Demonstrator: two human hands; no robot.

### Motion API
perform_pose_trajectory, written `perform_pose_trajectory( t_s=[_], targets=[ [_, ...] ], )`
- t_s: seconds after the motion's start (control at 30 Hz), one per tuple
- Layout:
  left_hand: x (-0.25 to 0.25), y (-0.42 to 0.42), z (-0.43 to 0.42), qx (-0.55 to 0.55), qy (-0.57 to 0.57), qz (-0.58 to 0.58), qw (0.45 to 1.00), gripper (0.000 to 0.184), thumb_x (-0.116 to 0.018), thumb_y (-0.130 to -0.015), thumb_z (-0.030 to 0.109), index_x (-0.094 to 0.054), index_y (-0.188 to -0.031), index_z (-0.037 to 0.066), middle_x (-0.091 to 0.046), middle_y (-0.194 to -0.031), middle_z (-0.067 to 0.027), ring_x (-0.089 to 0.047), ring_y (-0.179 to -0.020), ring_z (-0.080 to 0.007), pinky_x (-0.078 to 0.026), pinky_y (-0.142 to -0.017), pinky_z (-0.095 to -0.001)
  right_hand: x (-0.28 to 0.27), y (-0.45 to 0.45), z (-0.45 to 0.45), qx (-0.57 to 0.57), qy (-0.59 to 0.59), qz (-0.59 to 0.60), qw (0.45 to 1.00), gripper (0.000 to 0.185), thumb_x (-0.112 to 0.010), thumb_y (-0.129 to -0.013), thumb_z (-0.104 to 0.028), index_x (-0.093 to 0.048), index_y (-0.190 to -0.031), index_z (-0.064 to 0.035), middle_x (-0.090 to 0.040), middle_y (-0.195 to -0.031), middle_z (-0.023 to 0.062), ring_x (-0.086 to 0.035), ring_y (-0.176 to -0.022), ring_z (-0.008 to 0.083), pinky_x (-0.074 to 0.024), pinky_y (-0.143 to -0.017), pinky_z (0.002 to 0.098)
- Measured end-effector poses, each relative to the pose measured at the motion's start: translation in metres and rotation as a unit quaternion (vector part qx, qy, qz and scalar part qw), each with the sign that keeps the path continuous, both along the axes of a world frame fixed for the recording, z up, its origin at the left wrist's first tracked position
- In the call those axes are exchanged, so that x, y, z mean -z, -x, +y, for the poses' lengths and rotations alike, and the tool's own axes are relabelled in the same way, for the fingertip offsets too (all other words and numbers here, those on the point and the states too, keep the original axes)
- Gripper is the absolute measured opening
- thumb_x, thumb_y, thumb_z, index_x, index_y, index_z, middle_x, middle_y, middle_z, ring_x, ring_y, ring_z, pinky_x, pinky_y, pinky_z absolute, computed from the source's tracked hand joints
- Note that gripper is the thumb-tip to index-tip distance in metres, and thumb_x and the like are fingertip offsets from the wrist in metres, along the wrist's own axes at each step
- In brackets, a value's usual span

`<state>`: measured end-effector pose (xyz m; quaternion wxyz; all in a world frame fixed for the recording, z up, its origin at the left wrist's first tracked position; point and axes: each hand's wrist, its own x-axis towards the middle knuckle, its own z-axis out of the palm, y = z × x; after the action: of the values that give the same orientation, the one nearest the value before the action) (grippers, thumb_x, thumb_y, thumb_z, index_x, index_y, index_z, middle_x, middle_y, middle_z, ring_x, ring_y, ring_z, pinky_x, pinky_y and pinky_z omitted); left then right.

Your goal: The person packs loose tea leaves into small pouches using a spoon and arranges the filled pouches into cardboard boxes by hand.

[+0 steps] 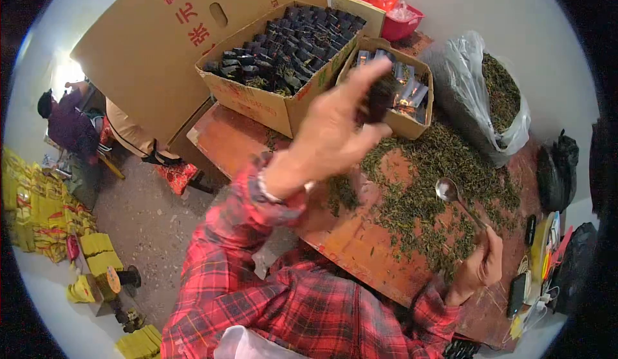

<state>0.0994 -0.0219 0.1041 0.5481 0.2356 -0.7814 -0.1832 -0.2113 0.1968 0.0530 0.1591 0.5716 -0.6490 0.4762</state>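
Observation:
My left hand [331,133] is raised over the table near the small carton [420,127], its thumb and index finger spread apart. Dark blurred material shows behind the fingers; whether they touch it cannot be made out. In the small carton lie several shiny packets [411,95]. My right hand [479,265], low at the right, grips the handle of a metal spoon [446,189]. The spoon's bowl is over loose dried leaves [418,211] spread on the reddish table [347,243].
A large carton [251,104] full of dark packets stands behind my left hand. At the right is a clear bag [460,88] of leaves. A red basket [405,27] sits at the back, a phone [516,294] at the right edge. Another person [71,121] is far left.

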Motion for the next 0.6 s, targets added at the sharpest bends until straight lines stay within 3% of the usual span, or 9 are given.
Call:
perform_pose_trajectory(
  t_s=[0.07,0.13,0.23,0.6],
  targets=[
    [-0.010,-0.025,-0.010,0.005,-0.063,0.031,0.998,0.083,-0.080,-0.082,0.002,-0.044,-0.155,0.012,-0.071,-0.123,-0.0161,-0.073,-0.108,-0.0233,-0.059,-0.095,-0.0360,0.006,0.002,-0.002,0.002,0.004,-0.005,1.000,0.015,-0.063,-0.102,0.007,-0.074,-0.112,0.0052,-0.072,-0.096,0.0064,-0.065,-0.083,0.0131,-0.0549,-0.077,0.0267],
    [-0.031,-0.051,-0.014,-0.068,-0.049,0.010,0.996,0.082,-0.081,-0.083,0.000,-0.044,-0.155,0.013,-0.071,-0.114,-0.0109,-0.072,-0.100,-0.0169,-0.060,-0.089,-0.0334,0.008,0.002,-0.006,0.006,0.003,-0.019,1.000,0.014,-0.063,-0.103,0.005,-0.074,-0.112,0.0053,-0.072,-0.095,0.0062,-0.065,-0.083,0.0125,-0.0549,-0.077,0.0263],
    [-0.048,-0.086,-0.032,-0.085,-0.069,0.035,0.993,0.079,-0.079,-0.087,0.000,-0.043,-0.156,0.013,-0.070,-0.113,-0.0085,-0.070,-0.096,-0.0146,-0.060,-0.085,-0.0308,0.015,0.004,-0.007,0.006,0.001,-0.026,1.000,0.013,-0.063,-0.103,0.004,-0.074,-0.111,0.0047,-0.072,-0.095,0.0062,-0.065,-0.081,0.0120,-0.0544,-0.075,0.0262],
    [-0.036,-0.140,-0.085,-0.212,-0.107,-0.051,0.970,0.073,-0.078,-0.091,0.010,-0.045,-0.156,0.016,-0.074,-0.112,-0.0133,-0.073,-0.099,-0.0192,-0.060,-0.089,-0.0347,0.037,0.017,-0.010,0.014,0.008,-0.018,1.000,0.017,-0.065,-0.101,0.005,-0.076,-0.113,0.0011,-0.071,-0.088,0.0057,-0.065,-0.078,0.0121,-0.0519,-0.071,0.0252]
  ],
)
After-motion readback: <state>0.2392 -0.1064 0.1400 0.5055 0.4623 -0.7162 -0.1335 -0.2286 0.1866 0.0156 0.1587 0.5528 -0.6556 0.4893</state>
